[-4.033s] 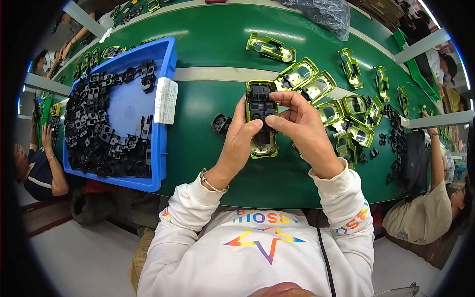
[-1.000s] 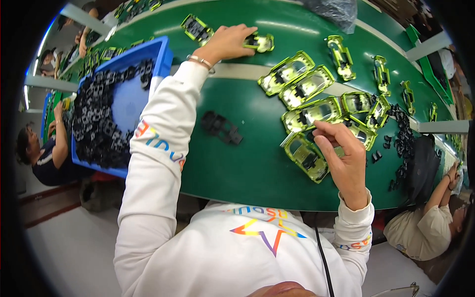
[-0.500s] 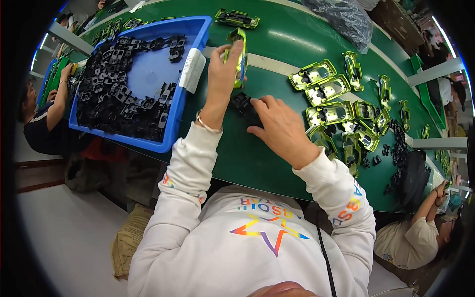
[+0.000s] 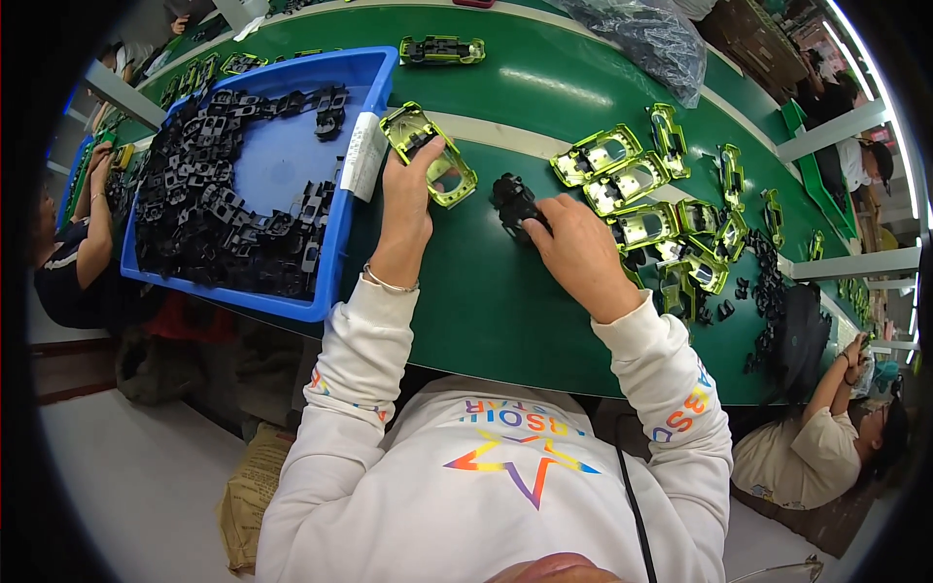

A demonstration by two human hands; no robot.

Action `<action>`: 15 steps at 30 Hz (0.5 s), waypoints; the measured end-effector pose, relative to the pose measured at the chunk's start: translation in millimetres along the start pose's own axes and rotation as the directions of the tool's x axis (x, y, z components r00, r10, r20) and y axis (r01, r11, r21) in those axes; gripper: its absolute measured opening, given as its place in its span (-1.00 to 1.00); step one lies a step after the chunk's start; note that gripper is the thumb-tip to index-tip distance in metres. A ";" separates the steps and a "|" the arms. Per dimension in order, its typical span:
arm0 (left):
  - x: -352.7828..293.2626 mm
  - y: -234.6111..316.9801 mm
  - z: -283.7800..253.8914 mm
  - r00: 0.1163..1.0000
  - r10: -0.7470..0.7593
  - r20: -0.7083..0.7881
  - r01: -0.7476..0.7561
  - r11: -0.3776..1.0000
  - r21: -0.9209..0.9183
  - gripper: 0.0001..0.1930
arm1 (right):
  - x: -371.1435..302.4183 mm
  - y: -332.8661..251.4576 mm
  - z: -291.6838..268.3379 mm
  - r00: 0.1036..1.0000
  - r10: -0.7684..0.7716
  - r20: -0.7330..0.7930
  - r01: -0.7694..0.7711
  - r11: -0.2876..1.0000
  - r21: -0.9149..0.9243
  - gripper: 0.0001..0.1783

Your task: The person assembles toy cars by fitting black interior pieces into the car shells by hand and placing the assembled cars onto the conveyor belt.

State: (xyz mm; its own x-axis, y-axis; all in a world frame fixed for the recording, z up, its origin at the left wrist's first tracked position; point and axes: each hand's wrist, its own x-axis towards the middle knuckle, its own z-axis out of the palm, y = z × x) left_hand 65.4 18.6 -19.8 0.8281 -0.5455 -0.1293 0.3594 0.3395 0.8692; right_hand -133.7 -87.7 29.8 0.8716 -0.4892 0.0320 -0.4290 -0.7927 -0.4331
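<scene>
My left hand [image 4: 408,194] is closed on a lime-green toy car body shell [image 4: 449,177], its hollow inside facing up. To the right of it, my right hand [image 4: 581,248] grips a black plastic car part [image 4: 515,202] between thumb and fingers, just above or on the green table [image 4: 476,321]; contact with the table cannot be made out. A small gap separates the shell and the black part. Several more lime-green car shells [image 4: 646,225] lie grouped beyond my right hand, some with black parts inside them.
On the left stands a blue bin [image 4: 335,243] holding many black car parts [image 4: 194,194]. A green car with a black base [image 4: 442,51] lies at the back. Loose small black parts [image 4: 768,291] are on the right. Co-workers [image 4: 826,437] sit at both sides; a plastic bag [image 4: 641,39] lies at the back.
The shell in my left hand has turned from edge-on to hollow side up, and that hand has come slightly lower and left. My right hand has moved right with the black part, now raised into clearer view.
</scene>
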 end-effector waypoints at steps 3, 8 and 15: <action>2.2 -4.9 -2.3 1.000 0.021 0.005 -0.021 0.995 0.096 -0.73 | -6.8 -7.2 5.1 0.967 -0.145 -0.207 0.105 0.976 -0.193 -0.56; -5.7 -8.2 0.7 0.993 -0.046 0.105 0.062 0.986 -0.157 -0.43 | -4.8 -2.8 13.1 0.978 -0.165 -0.129 0.128 0.959 -0.253 -0.38; -11.1 -3.1 5.5 0.982 -0.078 0.172 0.112 0.974 -0.198 -0.42 | -1.0 -1.9 8.2 0.975 -0.187 -0.120 0.155 0.959 -0.235 -0.59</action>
State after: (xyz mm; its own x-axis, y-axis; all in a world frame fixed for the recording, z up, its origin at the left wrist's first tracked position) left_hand 52.7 19.4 -18.4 0.7115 -0.6936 -0.1126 0.5278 0.4218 0.7372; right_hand -131.9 -82.7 23.2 0.9016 -0.3721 0.2206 -0.3319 -0.9221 -0.1987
